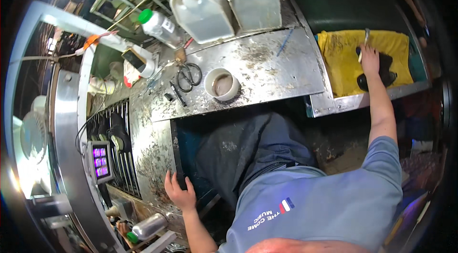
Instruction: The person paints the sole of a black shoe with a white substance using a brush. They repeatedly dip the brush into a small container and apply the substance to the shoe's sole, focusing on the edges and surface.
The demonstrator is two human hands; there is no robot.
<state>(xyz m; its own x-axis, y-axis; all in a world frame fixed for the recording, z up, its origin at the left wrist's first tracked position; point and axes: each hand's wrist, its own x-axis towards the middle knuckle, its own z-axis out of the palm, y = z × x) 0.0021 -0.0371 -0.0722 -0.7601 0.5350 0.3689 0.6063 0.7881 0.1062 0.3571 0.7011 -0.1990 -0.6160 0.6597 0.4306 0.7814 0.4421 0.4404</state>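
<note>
The stained metal workbench (pixel 260 74) bears a white cup (pixel 232 93), black-handled scissors (pixel 190 80), a thin blue stick (pixel 285 42), a green-capped bottle (pixel 160 28) and two translucent plastic containers (pixel 202 16). On the adjoining dark green belt (pixel 358 0) lies a yellow cloth (pixel 336 64), carrying black footwear (pixel 387 79).

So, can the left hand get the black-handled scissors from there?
Probably yes, with a stretch: the left hand looks empty, and nothing tall seems to stand between it and the black-handled scissors on the metal table.
</note>
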